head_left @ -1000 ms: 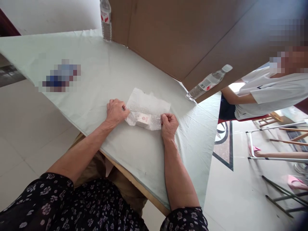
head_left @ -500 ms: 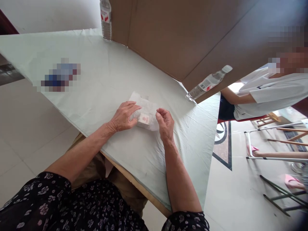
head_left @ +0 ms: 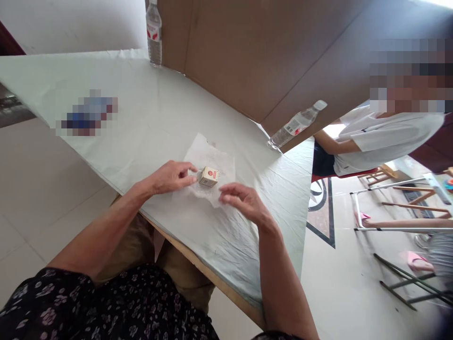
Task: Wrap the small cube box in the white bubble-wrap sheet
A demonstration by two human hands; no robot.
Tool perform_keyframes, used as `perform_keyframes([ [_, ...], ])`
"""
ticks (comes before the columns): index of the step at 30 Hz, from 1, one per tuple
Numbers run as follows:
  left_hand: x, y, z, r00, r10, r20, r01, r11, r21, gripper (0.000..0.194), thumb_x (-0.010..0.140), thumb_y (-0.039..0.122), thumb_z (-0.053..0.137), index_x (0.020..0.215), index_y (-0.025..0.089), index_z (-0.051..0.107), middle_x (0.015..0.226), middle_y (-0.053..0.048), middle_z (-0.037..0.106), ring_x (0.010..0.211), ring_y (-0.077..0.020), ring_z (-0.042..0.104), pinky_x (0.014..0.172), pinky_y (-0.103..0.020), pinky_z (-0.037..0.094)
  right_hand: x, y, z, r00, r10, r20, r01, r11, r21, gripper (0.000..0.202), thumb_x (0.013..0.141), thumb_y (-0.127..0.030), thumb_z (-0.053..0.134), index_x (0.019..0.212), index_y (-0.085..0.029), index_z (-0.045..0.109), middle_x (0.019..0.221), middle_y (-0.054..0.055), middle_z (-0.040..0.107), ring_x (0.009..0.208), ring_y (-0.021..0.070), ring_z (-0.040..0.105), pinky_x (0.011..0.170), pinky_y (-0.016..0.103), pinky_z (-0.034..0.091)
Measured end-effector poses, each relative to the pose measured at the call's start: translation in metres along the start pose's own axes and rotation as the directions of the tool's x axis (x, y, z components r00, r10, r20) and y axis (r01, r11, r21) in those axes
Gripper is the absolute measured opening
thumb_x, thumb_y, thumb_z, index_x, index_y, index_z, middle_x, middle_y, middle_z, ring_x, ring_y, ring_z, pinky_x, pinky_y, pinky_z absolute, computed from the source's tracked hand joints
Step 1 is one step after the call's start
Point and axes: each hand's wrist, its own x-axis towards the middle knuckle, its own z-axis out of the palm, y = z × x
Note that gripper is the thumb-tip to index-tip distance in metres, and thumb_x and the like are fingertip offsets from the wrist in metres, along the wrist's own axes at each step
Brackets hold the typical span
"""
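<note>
A small cream cardboard box [head_left: 209,176] with red print lies on a crumpled, translucent white wrapping sheet [head_left: 198,150], which is spread out on the table. Just left of the box is my left hand [head_left: 171,177], its thumb and forefinger apart near the box's side. My right hand [head_left: 244,200] is over the sheet's right edge, fingers loosely bent and thumb apart, with nothing visible in it. Whether its fingertips touch the sheet I cannot tell.
A pale green cloth covers the table [head_left: 134,113]. A large brown cardboard panel [head_left: 240,56] stands behind, with a plastic bottle [head_left: 154,35] at its left and another bottle [head_left: 297,125] at its right. A blurred-out item [head_left: 90,113] lies left. A person [head_left: 385,134] sits at right.
The wrapping sheet lay over the box before; now it is opened flat beneath it and the box is bare. My left hand has moved left, my right hand lower and nearer the box.
</note>
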Motion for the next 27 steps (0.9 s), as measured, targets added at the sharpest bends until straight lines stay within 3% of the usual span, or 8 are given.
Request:
perform_keyframes([
  [3, -0.013, 0.003, 0.004, 0.996, -0.006, 0.091, -0.019, 0.965, 0.263, 0.034, 0.088, 0.037, 0.055, 0.11, 0.018, 0.072, 0.07, 0.0, 0.067, 0.066, -0.0178, 0.062, 0.065, -0.029, 0.045, -0.022, 0.003, 0.005, 0.994, 0.041, 0.1, -0.021, 0.98, -0.196, 0.018, 0.085, -0.036, 0.067, 0.093, -0.021, 0.075, 0.082, 0.003, 0.075, 0.072, 0.0156, 0.064, 0.067, 0.03, 0.05],
  [7, -0.011, 0.012, 0.015, 0.991, 0.134, -0.009, -0.114, 0.875, 0.47, 0.036, 0.085, 0.03, 0.062, 0.118, 0.018, 0.068, 0.109, -0.011, 0.071, 0.103, -0.0281, 0.067, 0.087, -0.038, 0.052, -0.013, 0.002, 0.008, 0.981, -0.045, -0.186, -0.01, 0.96, -0.282, 0.021, 0.088, -0.037, 0.063, 0.095, -0.021, 0.074, 0.085, 0.003, 0.076, 0.072, 0.0163, 0.065, 0.07, 0.032, 0.051],
  [10, -0.004, 0.013, 0.026, 0.978, 0.208, 0.002, -0.184, 0.861, 0.474, 0.064, 0.078, 0.032, 0.073, 0.137, 0.016, 0.053, 0.139, -0.018, 0.059, 0.133, -0.035, 0.053, 0.109, -0.046, 0.043, 0.018, 0.005, 0.015, 0.918, -0.177, -0.354, 0.049, 0.938, -0.342, 0.03, 0.085, -0.039, 0.066, 0.11, -0.022, 0.072, 0.11, 0.008, 0.076, 0.094, 0.0216, 0.068, 0.079, 0.036, 0.054],
  [12, -0.003, 0.007, 0.032, 0.987, 0.156, 0.048, -0.161, 0.878, 0.451, 0.078, 0.076, 0.037, 0.075, 0.145, 0.016, 0.043, 0.146, -0.019, 0.054, 0.14, -0.0372, 0.047, 0.114, -0.05, 0.04, 0.039, 0.011, 0.023, 0.916, -0.231, -0.329, 0.087, 0.913, -0.398, 0.047, 0.079, -0.038, 0.073, 0.122, -0.023, 0.067, 0.128, 0.011, 0.07, 0.111, 0.0257, 0.065, 0.089, 0.04, 0.053],
  [15, -0.007, -0.004, 0.035, 0.992, 0.087, 0.097, -0.12, 0.899, 0.421, 0.082, 0.078, 0.045, 0.073, 0.146, 0.016, 0.039, 0.15, -0.021, 0.051, 0.142, -0.0374, 0.045, 0.116, -0.051, 0.037, 0.054, 0.021, 0.028, 0.944, -0.218, -0.248, 0.081, 0.882, -0.464, 0.049, 0.074, -0.033, 0.077, 0.121, -0.022, 0.068, 0.123, 0.011, 0.073, 0.11, 0.0274, 0.066, 0.099, 0.045, 0.05],
  [20, -0.018, -0.016, 0.029, 0.989, 0.087, 0.123, -0.124, 0.933, 0.339, 0.088, 0.077, 0.049, 0.073, 0.15, 0.016, 0.038, 0.158, -0.02, 0.043, 0.149, -0.0393, 0.037, 0.12, -0.053, 0.033, 0.014, 0.035, -0.006, 0.824, -0.253, -0.506, 0.006, 0.898, -0.44, 0.048, 0.077, -0.041, 0.075, 0.12, -0.022, 0.067, 0.119, 0.01, 0.073, 0.105, 0.0275, 0.066, 0.097, 0.047, 0.049],
  [23, -0.02, -0.018, 0.029, 0.99, 0.097, 0.107, -0.124, 0.949, 0.288, 0.086, 0.079, 0.047, 0.07, 0.153, 0.017, 0.036, 0.158, -0.018, 0.044, 0.15, -0.0383, 0.036, 0.12, -0.054, 0.033, -0.02, 0.056, -0.035, 0.726, -0.182, -0.663, -0.141, 0.904, -0.403, 0.054, 0.076, -0.047, 0.071, 0.122, -0.02, 0.064, 0.115, 0.011, 0.073, 0.1, 0.0282, 0.066, 0.094, 0.05, 0.05],
  [27, -0.022, -0.019, 0.031, 0.991, 0.106, 0.076, -0.124, 0.951, 0.285, 0.082, 0.079, 0.033, 0.064, 0.154, 0.015, 0.036, 0.157, -0.019, 0.045, 0.149, -0.0364, 0.037, 0.122, -0.053, 0.031, -0.049, 0.09, -0.046, 0.665, -0.096, -0.741, -0.34, 0.844, -0.415, 0.069, 0.071, -0.05, 0.07, 0.131, -0.016, 0.059, 0.12, 0.018, 0.07, 0.108, 0.0345, 0.064, 0.098, 0.06, 0.045],
])
